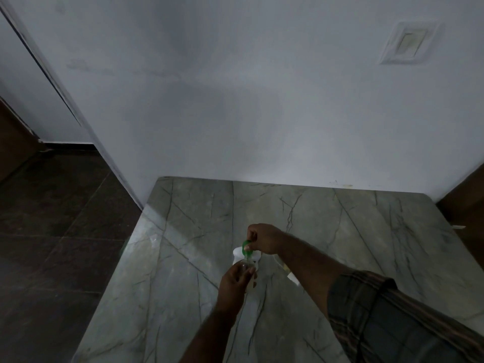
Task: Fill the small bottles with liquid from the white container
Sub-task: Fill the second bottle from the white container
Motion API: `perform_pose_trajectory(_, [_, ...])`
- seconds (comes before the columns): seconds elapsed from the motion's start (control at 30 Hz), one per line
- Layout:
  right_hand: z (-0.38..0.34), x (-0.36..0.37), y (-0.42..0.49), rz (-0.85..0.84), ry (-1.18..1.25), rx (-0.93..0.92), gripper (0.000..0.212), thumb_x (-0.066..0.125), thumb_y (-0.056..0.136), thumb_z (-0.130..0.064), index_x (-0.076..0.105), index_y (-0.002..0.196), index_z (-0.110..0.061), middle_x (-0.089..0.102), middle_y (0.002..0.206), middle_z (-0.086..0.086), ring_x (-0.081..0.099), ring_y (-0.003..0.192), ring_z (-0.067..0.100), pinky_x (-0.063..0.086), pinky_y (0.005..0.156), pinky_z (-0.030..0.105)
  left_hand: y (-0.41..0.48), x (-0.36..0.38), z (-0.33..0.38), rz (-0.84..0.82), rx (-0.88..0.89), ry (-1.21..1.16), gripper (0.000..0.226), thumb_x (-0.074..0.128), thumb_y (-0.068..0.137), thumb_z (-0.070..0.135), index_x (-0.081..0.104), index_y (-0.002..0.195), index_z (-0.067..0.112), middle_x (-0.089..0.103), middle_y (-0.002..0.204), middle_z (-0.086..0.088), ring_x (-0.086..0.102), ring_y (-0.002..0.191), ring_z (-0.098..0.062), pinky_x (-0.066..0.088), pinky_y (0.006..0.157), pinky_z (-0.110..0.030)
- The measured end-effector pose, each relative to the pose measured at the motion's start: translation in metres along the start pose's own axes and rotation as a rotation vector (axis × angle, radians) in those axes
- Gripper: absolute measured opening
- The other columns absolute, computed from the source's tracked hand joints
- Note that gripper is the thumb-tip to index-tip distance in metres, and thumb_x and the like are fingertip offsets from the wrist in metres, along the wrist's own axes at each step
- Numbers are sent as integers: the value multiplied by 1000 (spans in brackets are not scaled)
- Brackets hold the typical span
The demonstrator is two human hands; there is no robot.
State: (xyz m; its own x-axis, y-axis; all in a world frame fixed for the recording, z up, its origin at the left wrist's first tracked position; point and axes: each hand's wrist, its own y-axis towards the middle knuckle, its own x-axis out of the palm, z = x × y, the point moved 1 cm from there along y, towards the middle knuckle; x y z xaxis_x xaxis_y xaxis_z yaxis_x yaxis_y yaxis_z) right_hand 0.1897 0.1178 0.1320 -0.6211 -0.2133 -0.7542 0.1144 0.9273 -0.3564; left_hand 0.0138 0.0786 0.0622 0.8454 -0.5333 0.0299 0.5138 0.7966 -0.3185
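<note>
Head view: looking down in dim light on a grey-green veined counter [183, 271] set against a white wall [235, 100].
Right hand [263, 238]: up over the container, fingers [252, 235] clenched tight on a green piece [247, 246] at its top. Cap or loop, I cannot tell.
White container [238, 254]: mid-counter, between the two hands and mostly hidden by them.
Left hand [234, 282]: fingers wrapped round a small bottle [245, 265], clear, held right at the near side of the white container.
Under the right forearm: a pale scrap [292, 276], white and yellowish, lying on the counter, too hidden to identify.
Sleeve [379, 315]: dark and striped, rolled up above the elbow.
Surroundings: dark tiled floor [52, 231] to the left, a switch plate [411, 41] high on the wall.
</note>
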Motion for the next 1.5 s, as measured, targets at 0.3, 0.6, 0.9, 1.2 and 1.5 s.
perform_pose_trajectory(0.3, [1, 0, -1, 12, 31, 12, 29, 77, 80, -25, 64, 98, -7, 65, 96, 8, 53, 83, 13, 39, 68, 26, 0, 2, 2, -5, 8, -8, 12, 66, 95, 37, 75, 98, 29, 77, 98, -5, 74, 93, -23, 61, 86, -40])
perform_pose_trajectory(0.6, [-6, -13, 2, -9, -31, -19, 31, 76, 81, -27, 65, 102, -6, 67, 107, 11, 52, 87, 14, 38, 73, 26, 4, 3, 7, 2, 15, -46, 19, 65, 97, 27, 73, 104, 12, 75, 102, -16, 70, 100, -36, 58, 90, -47])
perform_pose_trajectory(0.9, [-3, -6, 4, -19, -6, -2, 31, 76, 81, -25, 64, 101, -6, 67, 107, 11, 52, 85, 14, 38, 72, 27, 3, 3, 3, 6, -12, -61, 15, 66, 96, 29, 74, 102, 19, 75, 101, -14, 69, 100, -37, 59, 88, -45])
perform_pose_trajectory(1.2, [-2, -6, 4, -14, -24, -21, 24, 76, 80, -25, 63, 94, -11, 57, 90, -1, 52, 84, 13, 36, 63, 24, 6, 2, 3, 3, -2, -15, 14, 65, 96, 33, 74, 100, 23, 75, 100, -12, 70, 99, -36, 59, 89, -49])
perform_pose_trajectory(1.5, [-4, -17, 7, -12, -54, -39, 30, 76, 82, -26, 66, 102, -7, 67, 104, 9, 51, 84, 12, 33, 58, 19, 8, 3, 10, -7, 5, -22, 15, 65, 95, 34, 74, 100, 23, 75, 100, -12, 70, 99, -35, 58, 90, -49])
